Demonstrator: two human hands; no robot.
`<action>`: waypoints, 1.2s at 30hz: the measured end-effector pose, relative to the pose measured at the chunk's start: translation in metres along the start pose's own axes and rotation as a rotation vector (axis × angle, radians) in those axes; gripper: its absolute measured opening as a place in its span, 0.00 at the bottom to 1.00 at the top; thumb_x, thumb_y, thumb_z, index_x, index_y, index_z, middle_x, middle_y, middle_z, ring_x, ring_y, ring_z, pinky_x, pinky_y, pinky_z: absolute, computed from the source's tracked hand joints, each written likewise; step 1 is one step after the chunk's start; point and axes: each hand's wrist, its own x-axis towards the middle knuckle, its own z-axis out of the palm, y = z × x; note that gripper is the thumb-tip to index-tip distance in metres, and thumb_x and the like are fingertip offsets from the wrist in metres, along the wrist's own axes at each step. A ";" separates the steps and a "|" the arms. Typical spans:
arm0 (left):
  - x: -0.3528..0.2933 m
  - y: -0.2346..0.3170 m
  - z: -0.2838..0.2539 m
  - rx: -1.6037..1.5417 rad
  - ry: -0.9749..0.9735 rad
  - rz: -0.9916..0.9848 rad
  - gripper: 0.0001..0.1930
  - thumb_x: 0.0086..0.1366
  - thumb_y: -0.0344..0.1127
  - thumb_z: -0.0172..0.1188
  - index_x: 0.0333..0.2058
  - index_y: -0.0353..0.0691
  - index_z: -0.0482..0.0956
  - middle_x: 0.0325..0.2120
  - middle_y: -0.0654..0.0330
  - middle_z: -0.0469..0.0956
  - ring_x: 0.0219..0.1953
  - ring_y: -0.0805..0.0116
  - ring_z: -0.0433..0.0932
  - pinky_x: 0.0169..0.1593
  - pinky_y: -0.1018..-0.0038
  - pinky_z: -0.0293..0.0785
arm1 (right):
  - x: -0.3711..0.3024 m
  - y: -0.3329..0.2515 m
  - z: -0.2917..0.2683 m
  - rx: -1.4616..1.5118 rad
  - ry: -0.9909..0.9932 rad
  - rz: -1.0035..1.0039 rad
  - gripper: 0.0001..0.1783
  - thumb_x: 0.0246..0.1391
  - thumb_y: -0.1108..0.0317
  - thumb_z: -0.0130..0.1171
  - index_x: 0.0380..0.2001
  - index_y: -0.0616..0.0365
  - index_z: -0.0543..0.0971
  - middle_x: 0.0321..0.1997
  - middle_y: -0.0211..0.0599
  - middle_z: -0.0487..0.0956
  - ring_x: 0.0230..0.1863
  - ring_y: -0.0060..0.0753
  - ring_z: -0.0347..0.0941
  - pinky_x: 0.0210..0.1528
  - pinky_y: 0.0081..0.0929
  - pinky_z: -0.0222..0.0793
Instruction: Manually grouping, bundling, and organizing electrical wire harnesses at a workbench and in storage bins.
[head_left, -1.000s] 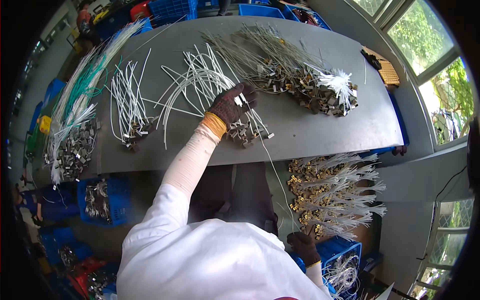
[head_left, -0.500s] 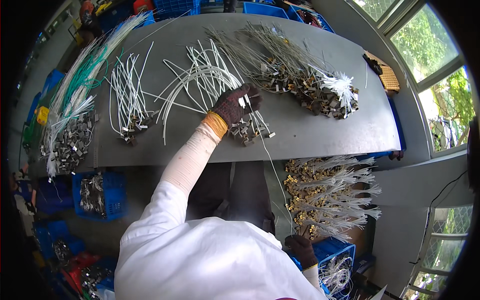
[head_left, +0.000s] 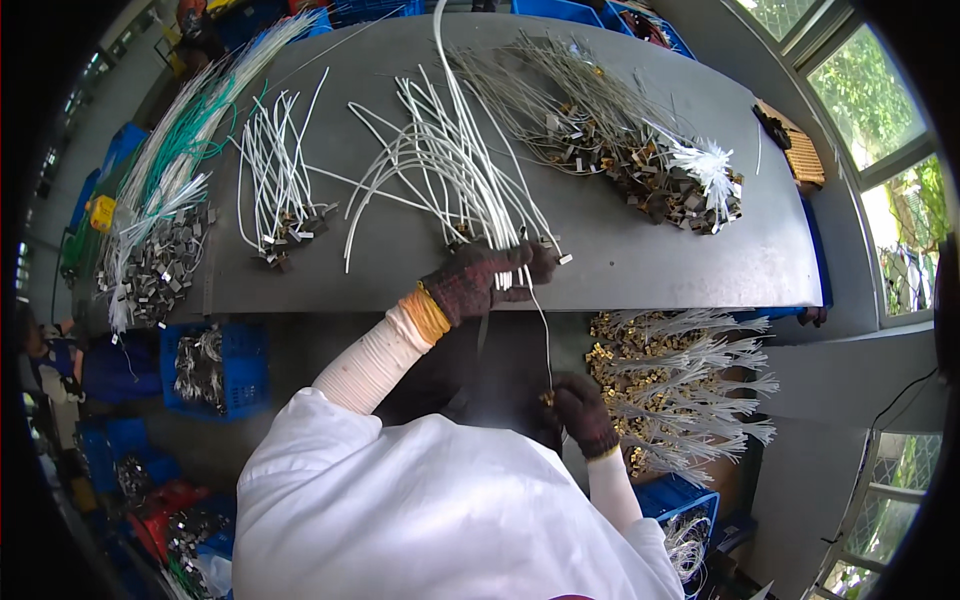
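Note:
My left hand point(head_left: 490, 278), in a dark knitted glove, is wrapped round a bundle of white cables point(head_left: 478, 190) at the table's near edge. The bundle fans out away from me over the table, and one cable arches up high. Small metal connectors show just beyond the fingers. Below the table edge, my right hand point(head_left: 583, 412), gloved alike, has its fingers pinched at the lower end of a single thin wire point(head_left: 548, 345). This wire runs up to my left hand. A small brass-coloured piece point(head_left: 547, 398) shows at the right fingertips.
The grey metal table point(head_left: 380, 285) carries a smaller white cable bunch point(head_left: 275, 160), a long white-and-green bundle point(head_left: 180, 150) and a grey cable heap point(head_left: 610, 130) with connectors. Brass-ended cable bundles point(head_left: 690, 380) lie lower right. Blue crates point(head_left: 245, 370) stand below the table.
My left hand has come nearer with the cable bundle, down to the table edge. My right hand has risen from beside the lower-right crate, and the wire stretch between the hands is shorter.

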 end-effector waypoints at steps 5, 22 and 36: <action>-0.018 -0.013 0.009 -0.010 0.102 0.086 0.19 0.66 0.41 0.63 0.53 0.42 0.75 0.42 0.62 0.81 0.48 0.67 0.79 0.53 0.63 0.76 | 0.082 -0.017 0.015 -0.551 0.293 -0.754 0.17 0.61 0.66 0.56 0.51 0.59 0.75 0.45 0.32 0.79 0.44 0.18 0.73 0.41 0.17 0.71; -0.019 -0.008 -0.017 0.878 0.248 0.607 0.11 0.65 0.25 0.56 0.46 0.38 0.80 0.44 0.58 0.80 0.46 0.66 0.80 0.47 0.72 0.78 | 0.151 -0.133 0.027 -0.030 0.282 -0.436 0.20 0.62 0.64 0.57 0.55 0.59 0.73 0.43 0.32 0.80 0.40 0.23 0.75 0.38 0.19 0.71; -0.021 0.039 -0.074 0.079 0.501 0.184 0.19 0.71 0.41 0.57 0.53 0.35 0.74 0.34 0.56 0.81 0.33 0.67 0.82 0.37 0.71 0.79 | 0.298 -0.083 -0.091 -0.663 0.703 -0.163 0.17 0.57 0.67 0.57 0.49 0.55 0.78 0.45 0.44 0.81 0.37 0.44 0.80 0.41 0.37 0.76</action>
